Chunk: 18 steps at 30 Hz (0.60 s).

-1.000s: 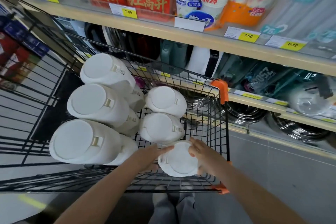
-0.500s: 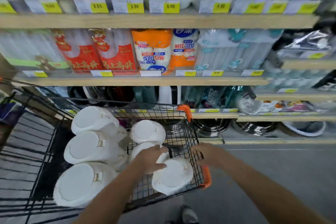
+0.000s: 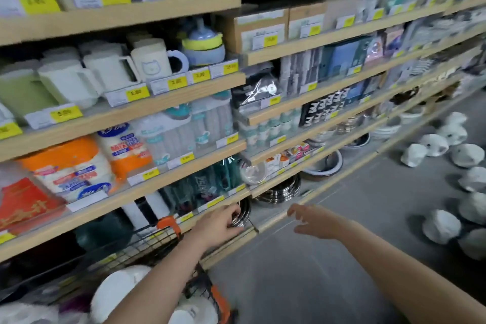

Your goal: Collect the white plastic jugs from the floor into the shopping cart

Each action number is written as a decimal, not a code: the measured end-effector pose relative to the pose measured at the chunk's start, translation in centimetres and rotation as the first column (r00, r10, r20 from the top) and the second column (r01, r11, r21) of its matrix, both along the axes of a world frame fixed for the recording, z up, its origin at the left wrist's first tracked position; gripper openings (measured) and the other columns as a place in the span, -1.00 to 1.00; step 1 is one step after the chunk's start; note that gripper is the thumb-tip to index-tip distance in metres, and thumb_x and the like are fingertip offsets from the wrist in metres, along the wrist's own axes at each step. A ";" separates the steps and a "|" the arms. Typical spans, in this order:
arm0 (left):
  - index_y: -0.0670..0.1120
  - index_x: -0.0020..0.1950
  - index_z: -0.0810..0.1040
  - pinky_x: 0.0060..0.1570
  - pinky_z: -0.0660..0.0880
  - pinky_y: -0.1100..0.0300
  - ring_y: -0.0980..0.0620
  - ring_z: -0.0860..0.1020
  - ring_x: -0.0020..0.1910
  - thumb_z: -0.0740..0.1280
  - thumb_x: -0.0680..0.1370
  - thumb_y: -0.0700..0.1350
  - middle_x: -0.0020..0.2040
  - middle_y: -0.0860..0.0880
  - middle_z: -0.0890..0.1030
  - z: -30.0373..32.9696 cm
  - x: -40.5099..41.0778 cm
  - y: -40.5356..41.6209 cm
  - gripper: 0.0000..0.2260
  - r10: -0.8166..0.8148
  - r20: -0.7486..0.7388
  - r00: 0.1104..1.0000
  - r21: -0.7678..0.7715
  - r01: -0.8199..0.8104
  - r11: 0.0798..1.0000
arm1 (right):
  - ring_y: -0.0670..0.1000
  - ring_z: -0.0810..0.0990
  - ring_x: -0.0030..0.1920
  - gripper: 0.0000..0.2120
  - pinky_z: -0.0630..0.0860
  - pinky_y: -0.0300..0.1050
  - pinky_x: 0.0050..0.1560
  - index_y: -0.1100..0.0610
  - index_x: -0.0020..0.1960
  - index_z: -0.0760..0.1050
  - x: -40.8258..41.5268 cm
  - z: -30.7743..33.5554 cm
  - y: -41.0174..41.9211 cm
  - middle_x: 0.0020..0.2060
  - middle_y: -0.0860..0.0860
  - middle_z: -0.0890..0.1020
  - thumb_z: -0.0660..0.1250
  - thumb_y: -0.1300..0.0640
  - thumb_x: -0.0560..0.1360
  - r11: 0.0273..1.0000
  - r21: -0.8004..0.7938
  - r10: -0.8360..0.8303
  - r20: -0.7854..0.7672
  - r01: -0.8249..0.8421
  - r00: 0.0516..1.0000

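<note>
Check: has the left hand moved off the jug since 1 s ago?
Yes. The left hand now sits past the cart's orange corner, toward the shelf, holding nothing.

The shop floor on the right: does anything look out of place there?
Yes. A scatter of white plastic jugs lies loose on the grey floor along the aisle's right side, tipped at odd angles rather than shelved. A few already sit in the shopping cart at lower left. Both hands are empty.

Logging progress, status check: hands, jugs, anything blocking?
Left hand and right hand open, empty. Jugs in cart; more white jugs on floor, right. Path clear.
</note>
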State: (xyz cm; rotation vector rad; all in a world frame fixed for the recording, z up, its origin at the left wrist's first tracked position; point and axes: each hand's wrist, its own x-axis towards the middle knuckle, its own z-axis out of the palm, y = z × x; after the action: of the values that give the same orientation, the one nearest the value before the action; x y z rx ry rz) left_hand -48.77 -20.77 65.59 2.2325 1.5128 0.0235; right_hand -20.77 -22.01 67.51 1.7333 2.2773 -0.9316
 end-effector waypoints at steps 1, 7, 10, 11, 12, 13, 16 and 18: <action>0.07 0.31 0.35 -0.08 0.47 0.11 0.06 0.49 -0.06 0.30 0.53 0.15 0.02 0.05 0.50 0.2 2.1 1.5 -0.60 -0.013 0.011 1.000 0.006 0.013 1.000 | 0.02 0.52 0.13 -0.60 0.38 -0.20 0.10 0.04 0.34 0.33 2.3 0.1 0.5 0.21 0.05 0.50 0.30 0.02 0.54 0.999 0.001 -0.035 0.001 0.035 0.999; 0.07 0.32 0.35 -0.15 0.45 0.19 0.10 0.50 -0.12 0.31 0.54 0.07 -0.05 0.05 0.50 0.4 17.8 9.0 -0.63 -0.058 0.123 0.991 0.003 0.058 0.998 | -0.07 0.44 -0.02 -0.59 0.38 -0.21 0.08 0.04 0.33 0.34 17.6 0.6 3.9 0.20 0.03 0.50 0.32 0.02 0.52 0.977 -0.010 -0.213 0.003 0.213 0.977; 0.06 0.34 0.35 -0.11 0.43 0.16 0.07 0.48 -0.12 0.32 0.53 0.08 -0.04 0.05 0.49 -0.1 26.3 12.2 -0.59 -0.089 0.125 0.988 -0.016 0.091 0.996 | -0.02 0.51 0.09 -0.56 0.41 -0.16 0.13 0.02 0.36 0.30 25.4 0.8 5.4 0.24 0.02 0.48 0.31 0.01 0.53 0.959 -0.041 -0.282 0.009 0.282 0.959; 0.06 0.35 0.34 -0.08 0.44 0.14 0.07 0.49 -0.11 0.32 0.53 0.08 -0.02 0.05 0.49 -0.4 29.1 13.2 -0.59 -0.099 0.126 0.987 -0.026 0.103 0.994 | 0.00 0.52 0.13 -0.55 0.42 -0.16 0.13 0.01 0.37 0.29 28.1 0.7 5.9 0.25 0.02 0.48 0.31 0.01 0.52 0.953 -0.042 -0.300 0.013 0.300 0.954; 0.07 0.36 0.34 -0.05 0.45 0.13 0.06 0.50 -0.09 0.31 0.54 0.07 0.01 0.05 0.49 -0.6 31.9 14.2 -0.59 -0.112 0.132 0.985 -0.035 0.117 0.992 | 0.01 0.52 0.15 -0.54 0.43 -0.15 0.15 0.00 0.38 0.28 30.7 0.6 6.5 0.26 0.02 0.48 0.31 0.00 0.52 0.945 -0.043 -0.324 0.012 0.324 0.946; 0.07 0.37 0.33 -0.02 0.45 0.13 0.06 0.51 -0.07 0.31 0.54 0.07 0.04 0.06 0.48 -0.9 34.6 15.1 -0.58 -0.131 0.135 0.982 -0.041 0.137 0.990 | 0.02 0.52 0.17 -0.53 0.43 -0.13 0.16 0.00 0.38 0.27 33.4 0.4 7.0 0.27 0.03 0.47 0.31 -0.01 0.52 0.934 -0.043 -0.355 0.008 0.355 0.935; 0.06 0.39 0.33 -0.02 0.40 0.22 0.10 0.47 -0.06 0.31 0.54 0.06 0.06 0.09 0.42 -1.5 41.7 17.5 -0.57 -0.208 0.138 0.968 -0.056 0.217 0.975 | 0.03 0.50 0.20 -0.52 0.42 -0.10 0.20 0.01 0.40 0.24 40.2 -0.6 8.0 0.29 0.04 0.44 0.30 -0.01 0.53 0.897 -0.048 -0.439 -0.001 0.439 0.898; 0.07 0.38 0.34 -0.05 0.38 0.25 0.13 0.45 -0.10 0.31 0.54 0.08 0.05 0.13 0.41 -2.2 45.7 19.5 -0.57 -0.251 0.123 0.960 -0.052 0.259 0.965 | 0.03 0.49 0.22 -0.50 0.41 -0.11 0.20 0.00 0.40 0.22 44.3 -1.7 8.7 0.30 0.03 0.43 0.30 -0.02 0.53 0.869 -0.053 -0.493 -0.002 0.492 0.870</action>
State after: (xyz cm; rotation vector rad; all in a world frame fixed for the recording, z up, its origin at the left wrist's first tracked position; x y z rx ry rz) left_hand -3.06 -1.29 63.39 2.3119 1.1407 0.0217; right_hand 23.52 -13.28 65.85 2.3459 1.8169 -1.0689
